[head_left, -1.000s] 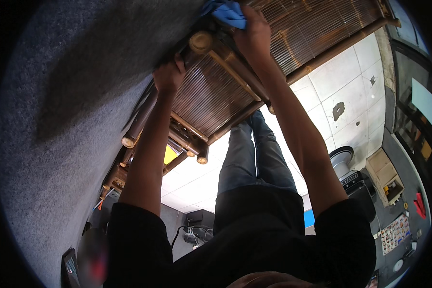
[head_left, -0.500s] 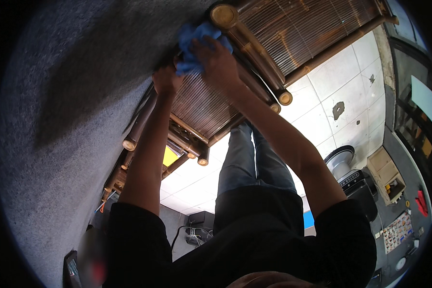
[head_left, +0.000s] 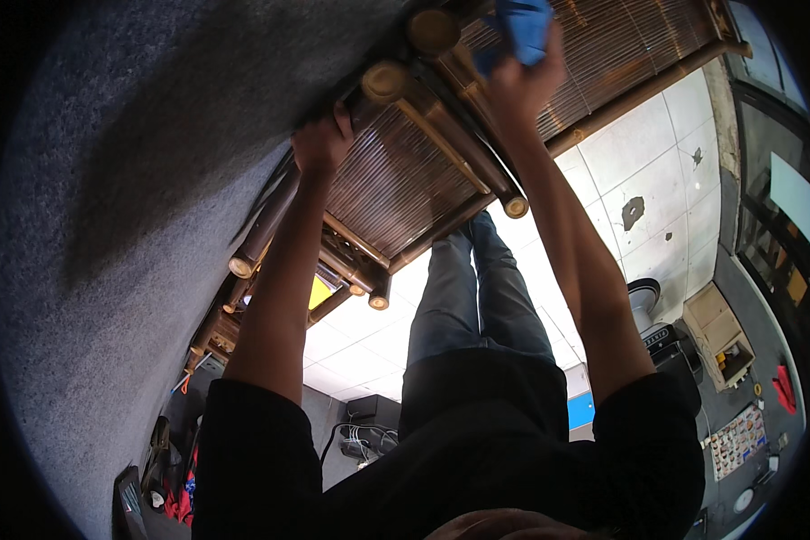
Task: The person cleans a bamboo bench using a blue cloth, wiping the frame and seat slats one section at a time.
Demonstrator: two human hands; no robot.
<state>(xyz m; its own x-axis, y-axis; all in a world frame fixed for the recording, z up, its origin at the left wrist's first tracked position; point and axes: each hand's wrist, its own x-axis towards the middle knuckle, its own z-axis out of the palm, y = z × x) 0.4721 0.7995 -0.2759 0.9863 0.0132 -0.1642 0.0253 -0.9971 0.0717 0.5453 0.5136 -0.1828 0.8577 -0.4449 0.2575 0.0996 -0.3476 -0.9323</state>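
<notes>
A blue cloth [head_left: 524, 29] is bunched in my right hand [head_left: 526, 88], which is closed on it over the slatted bamboo panel [head_left: 621, 54] at the upper right. My left hand [head_left: 322, 141] is curled over a dark bamboo rail [head_left: 366, 112] beside the grey wall; the undersides of its fingers are hidden. Between my arms lies a smaller slatted bamboo panel [head_left: 396, 184]. A thick bamboo pole with a round cut end [head_left: 385, 81] borders it, and a second pole end [head_left: 433, 32] shows just beyond.
The rough grey wall [head_left: 153, 162] runs close along my left side. White floor tiles [head_left: 639, 171] with dark worn patches lie to the right. A wooden box [head_left: 718, 333] and a black-and-silver appliance [head_left: 661, 337] stand at the lower right. Something yellow [head_left: 319, 292] shows under the bamboo.
My right hand has moved right and farther away with the blue cloth, off the smaller panel and uncovering its pole end. My left hand has stayed near the wall, shifting slightly.
</notes>
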